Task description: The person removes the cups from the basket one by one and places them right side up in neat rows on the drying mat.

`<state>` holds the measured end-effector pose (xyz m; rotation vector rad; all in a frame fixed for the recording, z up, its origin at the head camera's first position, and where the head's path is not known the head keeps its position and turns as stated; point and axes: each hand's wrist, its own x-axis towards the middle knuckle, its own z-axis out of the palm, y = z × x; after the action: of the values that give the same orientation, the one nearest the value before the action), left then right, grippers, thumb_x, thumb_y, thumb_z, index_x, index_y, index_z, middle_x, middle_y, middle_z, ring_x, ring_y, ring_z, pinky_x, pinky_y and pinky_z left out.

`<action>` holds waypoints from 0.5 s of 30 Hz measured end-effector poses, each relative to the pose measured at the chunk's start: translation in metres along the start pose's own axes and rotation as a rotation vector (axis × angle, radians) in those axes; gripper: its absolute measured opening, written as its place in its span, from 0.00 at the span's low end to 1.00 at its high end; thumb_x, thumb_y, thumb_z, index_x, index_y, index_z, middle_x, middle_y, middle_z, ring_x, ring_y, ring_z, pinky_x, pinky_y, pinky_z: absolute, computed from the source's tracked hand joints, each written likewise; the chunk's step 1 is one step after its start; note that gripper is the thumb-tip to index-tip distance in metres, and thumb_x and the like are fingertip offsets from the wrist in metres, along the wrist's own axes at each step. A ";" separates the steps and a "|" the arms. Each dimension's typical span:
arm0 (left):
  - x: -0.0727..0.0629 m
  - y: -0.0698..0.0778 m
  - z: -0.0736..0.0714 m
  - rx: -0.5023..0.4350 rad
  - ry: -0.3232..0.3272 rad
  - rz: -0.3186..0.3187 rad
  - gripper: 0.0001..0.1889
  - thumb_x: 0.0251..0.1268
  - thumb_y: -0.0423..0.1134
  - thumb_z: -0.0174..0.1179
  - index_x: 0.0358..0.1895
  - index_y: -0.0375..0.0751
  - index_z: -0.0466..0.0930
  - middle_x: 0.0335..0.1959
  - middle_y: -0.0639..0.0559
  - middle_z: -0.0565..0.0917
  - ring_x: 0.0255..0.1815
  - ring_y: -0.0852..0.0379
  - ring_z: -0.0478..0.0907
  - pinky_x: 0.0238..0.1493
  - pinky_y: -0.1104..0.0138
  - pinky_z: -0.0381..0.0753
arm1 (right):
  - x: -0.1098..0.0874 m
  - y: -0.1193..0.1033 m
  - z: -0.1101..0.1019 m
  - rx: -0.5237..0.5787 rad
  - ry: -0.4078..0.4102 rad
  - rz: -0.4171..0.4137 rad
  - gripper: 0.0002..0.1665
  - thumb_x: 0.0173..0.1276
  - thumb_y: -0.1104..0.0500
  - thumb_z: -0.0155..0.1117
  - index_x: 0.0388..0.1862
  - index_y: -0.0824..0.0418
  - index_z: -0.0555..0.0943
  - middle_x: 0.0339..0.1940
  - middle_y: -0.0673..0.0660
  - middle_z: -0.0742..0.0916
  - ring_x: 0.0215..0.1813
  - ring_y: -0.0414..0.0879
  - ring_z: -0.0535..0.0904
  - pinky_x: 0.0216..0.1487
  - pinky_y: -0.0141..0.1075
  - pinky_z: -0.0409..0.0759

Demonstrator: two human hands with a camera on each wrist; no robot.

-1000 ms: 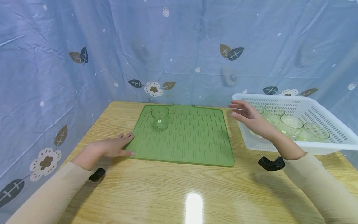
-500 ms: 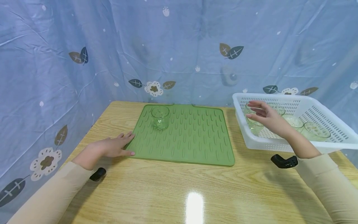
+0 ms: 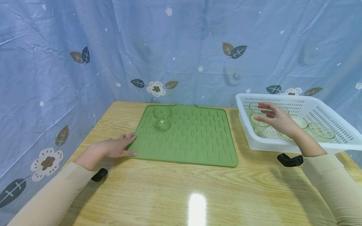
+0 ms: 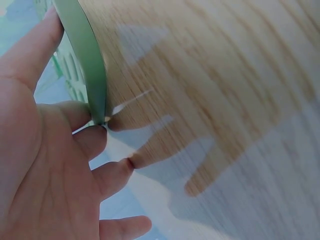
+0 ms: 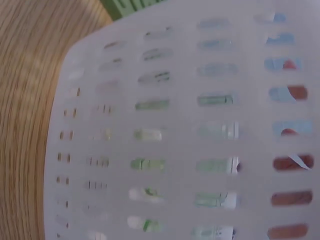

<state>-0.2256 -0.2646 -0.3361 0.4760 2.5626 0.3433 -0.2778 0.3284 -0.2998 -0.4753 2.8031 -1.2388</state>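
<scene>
My left hand (image 3: 117, 147) lies with its fingertips and thumb on the left edge of the green ribbed mat (image 3: 192, 138). The left wrist view shows those fingers spread, some touching the mat's rim (image 4: 92, 70). One clear drinking glass (image 3: 163, 119) stands on the mat's back left part. Over the white basket (image 3: 271, 146) hangs my right hand (image 3: 280, 121), thumb and fingers apart with nothing held. A glass (image 3: 258, 127) in the basket is right by its thumb. In the right wrist view, the slotted basket wall (image 5: 175, 117) mostly hides that hand.
Several more glasses, among them a front right one (image 3: 320, 131), stand in the basket, partly behind my right hand. A wooden table (image 3: 158, 194) carries mat and basket. Blue patterned cloth (image 3: 181, 40) hangs behind and at the left.
My right hand has moved right, from the basket's left rim to over the glasses inside. The left hand, the mat and its glass have stayed in place.
</scene>
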 end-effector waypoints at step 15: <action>0.001 0.000 0.000 -0.011 -0.003 -0.004 0.52 0.74 0.63 0.56 0.83 0.30 0.42 0.82 0.30 0.40 0.79 0.23 0.36 0.65 0.22 0.39 | -0.001 0.015 -0.008 -0.079 -0.006 0.016 0.49 0.75 0.55 0.68 0.79 0.77 0.52 0.77 0.78 0.60 0.73 0.80 0.57 0.68 0.69 0.63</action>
<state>-0.2260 -0.2647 -0.3368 0.4670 2.5572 0.3543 -0.2815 0.3437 -0.3052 -0.4589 2.8531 -1.1257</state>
